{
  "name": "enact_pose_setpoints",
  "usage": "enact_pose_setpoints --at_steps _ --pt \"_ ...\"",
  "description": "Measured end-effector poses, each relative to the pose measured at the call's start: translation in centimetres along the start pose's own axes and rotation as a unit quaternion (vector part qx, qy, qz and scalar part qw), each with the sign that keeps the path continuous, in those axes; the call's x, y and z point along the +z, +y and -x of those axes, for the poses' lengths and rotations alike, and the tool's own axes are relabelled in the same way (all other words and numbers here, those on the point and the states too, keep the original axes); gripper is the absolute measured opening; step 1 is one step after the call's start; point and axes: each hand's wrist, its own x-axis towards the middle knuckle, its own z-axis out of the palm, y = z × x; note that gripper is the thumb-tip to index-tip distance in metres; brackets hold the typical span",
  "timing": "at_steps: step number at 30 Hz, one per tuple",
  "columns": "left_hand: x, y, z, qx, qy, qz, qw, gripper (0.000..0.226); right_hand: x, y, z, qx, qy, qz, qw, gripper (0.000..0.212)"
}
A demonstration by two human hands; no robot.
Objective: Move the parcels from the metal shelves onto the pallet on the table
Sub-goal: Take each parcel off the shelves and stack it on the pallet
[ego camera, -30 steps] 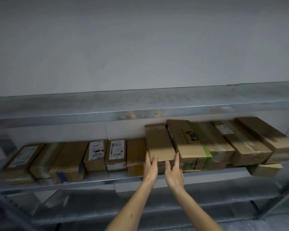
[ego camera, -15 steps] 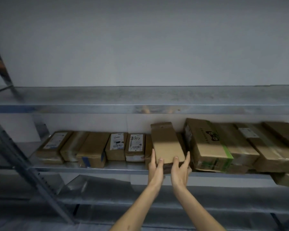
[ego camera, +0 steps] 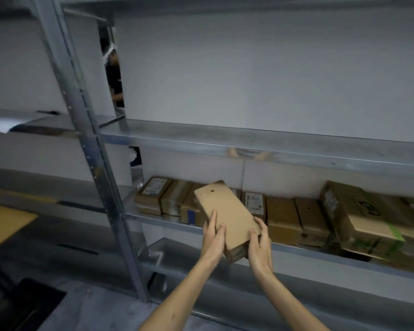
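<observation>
both our hands clasp the near end of the parcel, long axis pointing away toward the shelf.

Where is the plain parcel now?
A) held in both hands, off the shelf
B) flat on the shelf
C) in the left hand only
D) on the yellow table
A: the left hand and right hand both grip the near end of the parcel, which is tilted in front of the shelf.
</observation>
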Motion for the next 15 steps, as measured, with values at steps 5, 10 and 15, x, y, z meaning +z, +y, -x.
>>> enact_pose_setpoints --at_steps 5,10,15 --pt "-12.0 -2.0 0.4 0.005 0.095 -0.015 0.995 0.052 7.0 -2.5 4.9 -0.033 -0.095 0.012 0.995 0.032" --pt "-25.4 -3.7 1.9 -0.019 0.189 -0.023 0.982 0.051 14.3 -5.4 9.2 -0.074 -0.212 0.016 0.974 0.027" --pt "-37.7 -6.0 5.8 -0.04 0.266 -0.035 0.963 0.054 22.4 -7.5 12.4 -0.104 -0.325 0.003 0.94 0.027"
